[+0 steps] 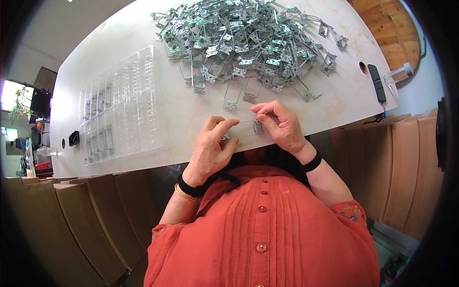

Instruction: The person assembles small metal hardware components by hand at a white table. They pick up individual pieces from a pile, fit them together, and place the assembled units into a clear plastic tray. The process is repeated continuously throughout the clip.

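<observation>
Close to the table's near edge, both hands are at one small metal bracket (257, 127), made of thin wire with a stamped plate at each end. My left hand (206, 149) grips its left end between curled thumb and fingers, which partly cover that plate. At the right end, the thumb and fingertips of my right hand (284, 128) pinch near the other plate; the exact contact is partly hidden. Just beyond my fingers lie two loose plate ends (230, 104) of similar brackets. Farther off rises a big tangled heap of brackets (244, 43).
A clear plastic tray (155, 110) with rows of slots lies on the left of the white table (179, 124), several brackets in its left slots. A black strip (377, 83) and a clear cup (400, 72) sit at the right edge. Cardboard boxes (404, 167) stand below the table on both sides.
</observation>
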Demonstrator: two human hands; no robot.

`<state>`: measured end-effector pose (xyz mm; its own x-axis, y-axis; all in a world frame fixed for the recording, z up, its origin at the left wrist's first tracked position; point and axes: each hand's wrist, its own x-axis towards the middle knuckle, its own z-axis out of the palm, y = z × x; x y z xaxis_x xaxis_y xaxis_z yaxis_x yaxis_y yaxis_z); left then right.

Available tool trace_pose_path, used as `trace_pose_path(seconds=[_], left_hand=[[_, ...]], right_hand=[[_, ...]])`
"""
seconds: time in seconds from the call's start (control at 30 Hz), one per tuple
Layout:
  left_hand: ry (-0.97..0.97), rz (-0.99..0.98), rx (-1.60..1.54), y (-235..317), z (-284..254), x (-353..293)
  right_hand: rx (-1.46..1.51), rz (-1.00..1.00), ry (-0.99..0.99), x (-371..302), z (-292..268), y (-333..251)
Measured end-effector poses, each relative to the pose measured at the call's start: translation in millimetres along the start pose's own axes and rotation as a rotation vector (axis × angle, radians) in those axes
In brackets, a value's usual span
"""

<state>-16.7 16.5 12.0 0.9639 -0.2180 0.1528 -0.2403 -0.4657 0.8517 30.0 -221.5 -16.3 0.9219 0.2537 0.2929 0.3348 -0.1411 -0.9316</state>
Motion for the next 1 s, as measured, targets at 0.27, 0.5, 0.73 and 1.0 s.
trace_pose_path(seconds=[0.27,0.5,0.73,1.0], left_hand=[[0.167,-0.034,0.102,2.0,5.2,-1.0],[0.269,-0.273,0.210,2.0,16.6,-7.3],[0.291,-0.344,0.226,13.0,18.9,4.3],[0.310,-0.113,0.362,-13.4,8.3,2.8]], right_hand=[[-0.162,-0.063,-0.077,1.2,-3.3,-6.1],[-0.184,-0.085,-0.133,0.8,-5.4,-9.0],[-0.168,-0.153,-0.213,2.3,-8.6,-6.3],[0.133,0.064,-0.152,-2.8,-6.0,-4.6]])
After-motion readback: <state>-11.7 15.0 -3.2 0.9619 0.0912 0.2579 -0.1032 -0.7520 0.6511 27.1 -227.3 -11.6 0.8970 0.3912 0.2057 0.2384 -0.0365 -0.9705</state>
